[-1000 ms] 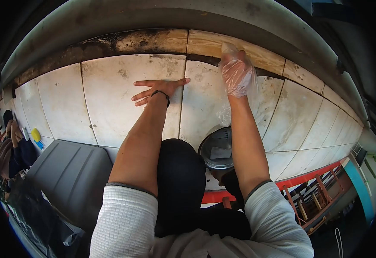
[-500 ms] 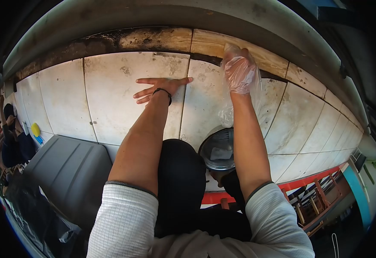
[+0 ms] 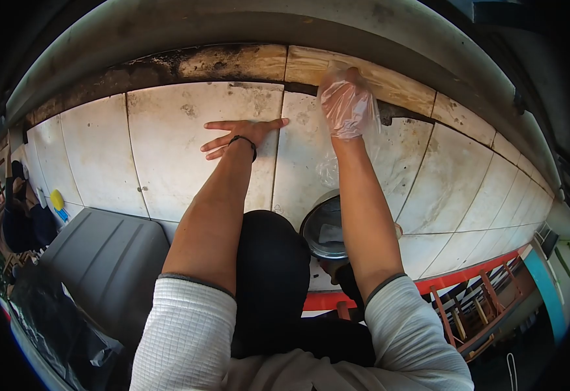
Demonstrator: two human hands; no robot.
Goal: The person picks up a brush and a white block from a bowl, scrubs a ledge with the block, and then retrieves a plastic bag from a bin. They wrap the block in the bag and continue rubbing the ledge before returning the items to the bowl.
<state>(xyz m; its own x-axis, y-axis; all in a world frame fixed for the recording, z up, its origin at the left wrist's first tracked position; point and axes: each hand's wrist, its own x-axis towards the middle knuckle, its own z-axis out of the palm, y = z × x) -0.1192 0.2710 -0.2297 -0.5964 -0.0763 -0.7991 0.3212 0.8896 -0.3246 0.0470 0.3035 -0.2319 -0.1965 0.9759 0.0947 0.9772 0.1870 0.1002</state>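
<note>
Fingers spread, my left hand [image 3: 242, 135] rests on the stained white tiles [image 3: 187, 150], with a dark band at its wrist. My right hand [image 3: 346, 103] is wrapped in a clear plastic bag [image 3: 373, 140] and touches the brown tile edging [image 3: 389, 86] along the wall base. Its fingers are bunched together; what they hold, if anything, is hidden by the plastic. A metal pot [image 3: 324, 228] with something pale inside stands below, partly behind my right forearm.
A grey plastic lid [image 3: 105, 254] and black plastic [image 3: 57, 326] lie at the lower left. Beyond are a yellow object [image 3: 57, 199] with blue beside it and another person [image 3: 27, 215]. A red edge [image 3: 441, 283] and wooden furniture are at the lower right.
My right hand in its plastic has slid left along the brown edging. My left hand stays spread in nearly the same place.
</note>
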